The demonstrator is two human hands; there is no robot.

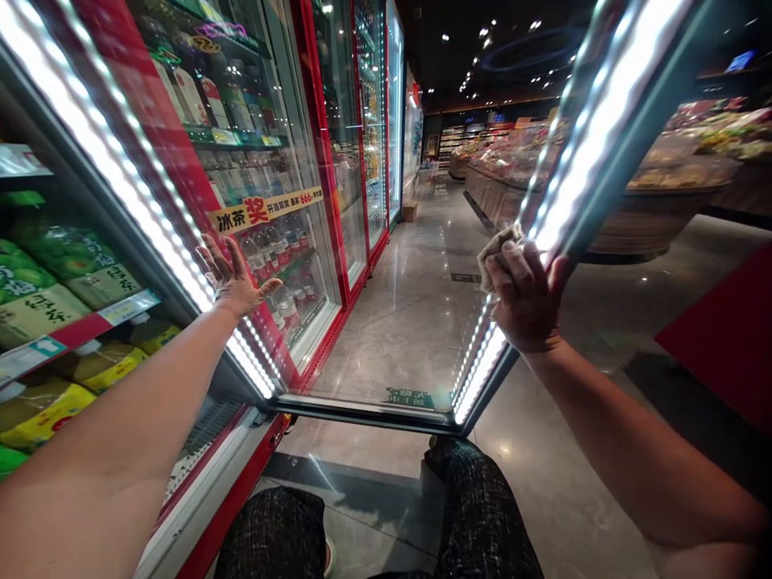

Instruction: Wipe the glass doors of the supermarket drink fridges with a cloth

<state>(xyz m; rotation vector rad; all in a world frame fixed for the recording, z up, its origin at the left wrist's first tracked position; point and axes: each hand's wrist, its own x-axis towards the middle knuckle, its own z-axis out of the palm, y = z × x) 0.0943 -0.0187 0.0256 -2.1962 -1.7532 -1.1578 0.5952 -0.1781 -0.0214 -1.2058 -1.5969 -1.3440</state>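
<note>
Fingers of the right hand curl round a bunched cloth, slanting upward beside the glass door's lit edge; the left hand splays empty; bottles stand inside the red-framed cooler

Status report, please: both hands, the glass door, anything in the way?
Left hand open, touching or near the glass door. Right hand holding cloth at its lit edge. Door standing open. Legs under its bottom edge, contact unclear.

We get white glare from the strips along the left and right edges of the door, under a dark ceiling. Lamps glint on the floor, and beyond the door's right edge we find the stalls blurred.
</note>
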